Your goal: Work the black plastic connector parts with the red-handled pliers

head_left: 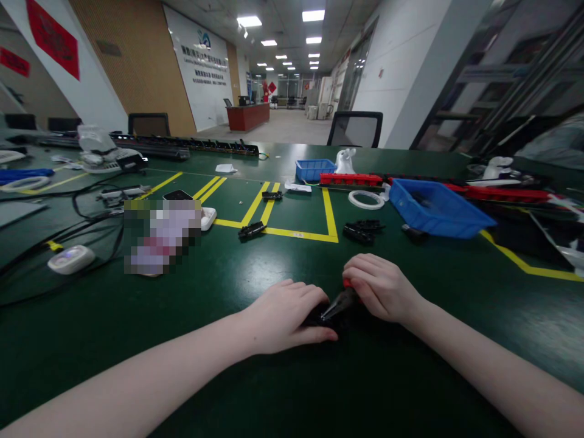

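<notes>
My right hand (381, 287) is closed around the red handles of a pair of needle-nose pliers (340, 304). The tapered metal jaws slant down to the left and meet a small black part (314, 317). That part is in the grip of my left hand (292, 313), thumb on the near side and fingers on the far side, low over the green table. Its shape is mostly hidden by my fingers and the dark table. Beyond my hands lie similar-looking black parts: one (252, 230) by the yellow tape, another (272, 195) farther back, and a cluster (364, 231) to the right.
A blue bin (440, 210) with dark items stands at right, a smaller blue bin (314, 169) behind. Between them lie a white tape ring (366, 200) and red strips (351, 179). At left are a blurred-out phone-like object (162, 237), black cables (98, 255) and a white device (71, 260).
</notes>
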`<state>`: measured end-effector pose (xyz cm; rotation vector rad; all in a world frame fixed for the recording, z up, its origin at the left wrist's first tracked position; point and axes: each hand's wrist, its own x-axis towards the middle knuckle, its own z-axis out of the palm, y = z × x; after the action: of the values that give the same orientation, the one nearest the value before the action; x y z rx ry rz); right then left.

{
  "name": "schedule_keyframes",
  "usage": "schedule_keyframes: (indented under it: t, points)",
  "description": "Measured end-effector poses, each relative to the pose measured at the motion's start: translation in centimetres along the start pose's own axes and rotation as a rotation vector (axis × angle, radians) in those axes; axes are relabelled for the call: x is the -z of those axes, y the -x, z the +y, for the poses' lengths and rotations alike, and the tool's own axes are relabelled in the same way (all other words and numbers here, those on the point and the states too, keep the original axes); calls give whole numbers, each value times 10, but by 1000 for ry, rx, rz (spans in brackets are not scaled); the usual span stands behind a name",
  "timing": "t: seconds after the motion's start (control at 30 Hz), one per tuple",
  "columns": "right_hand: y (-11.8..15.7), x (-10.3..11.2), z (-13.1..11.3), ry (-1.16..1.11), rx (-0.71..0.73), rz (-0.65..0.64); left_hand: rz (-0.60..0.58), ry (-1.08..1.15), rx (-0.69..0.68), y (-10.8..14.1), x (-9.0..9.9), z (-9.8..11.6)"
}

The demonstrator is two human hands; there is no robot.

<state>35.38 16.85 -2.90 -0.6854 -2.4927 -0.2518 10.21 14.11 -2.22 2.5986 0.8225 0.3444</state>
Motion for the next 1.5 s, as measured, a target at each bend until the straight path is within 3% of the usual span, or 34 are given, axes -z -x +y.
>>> schedule_keyframes:
  t: [0.2, 0.53, 0.93, 1.5]
  points:
    - [-1, 1, 2, -8, 15, -3, -4, -12, -8, 0, 1, -1]
    - [2, -7, 12, -20, 37, 132, -4, -46, -54, -2, 2, -6]
    - [-4, -5, 4, -46, -59, 96, -13, -56, -49, -2, 4, -4]
    - [-4, -8, 2, -98, -39, 75, -14, 2, -34, 0, 3, -4]
